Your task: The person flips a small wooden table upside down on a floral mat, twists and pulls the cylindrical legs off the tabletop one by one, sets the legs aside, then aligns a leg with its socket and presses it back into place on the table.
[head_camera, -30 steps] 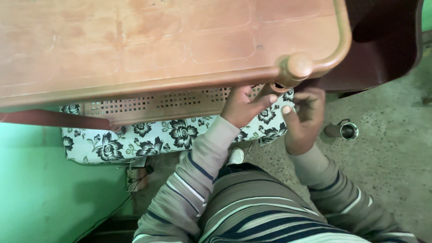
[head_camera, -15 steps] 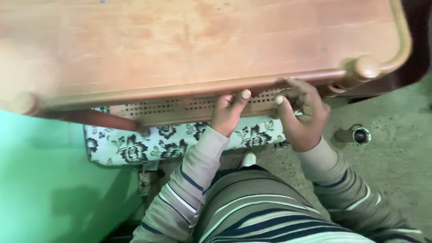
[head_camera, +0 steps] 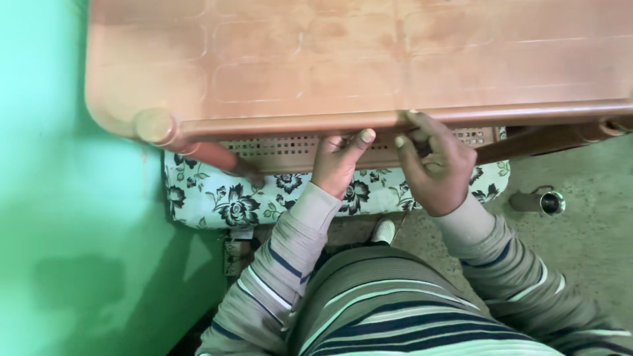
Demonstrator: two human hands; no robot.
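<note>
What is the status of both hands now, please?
Left hand and right hand both under plastic table edge, fingers at perforated panel. Floral cushion below.

A brown plastic table (head_camera: pixel 316 59) fills the upper part of the view, its moulded top bare and scuffed with pale marks. Its rounded near-left corner sits over a cylindrical leg (head_camera: pixel 211 155) that slants down to the right, and another leg (head_camera: pixel 541 138) shows at the right. Under the front rim runs a perforated apron (head_camera: pixel 290 148). On the grey concrete floor (head_camera: pixel 593 250) (dusty, uneven) a small metal cup (head_camera: pixel 544 201) lies on its side, right of the table.
</note>
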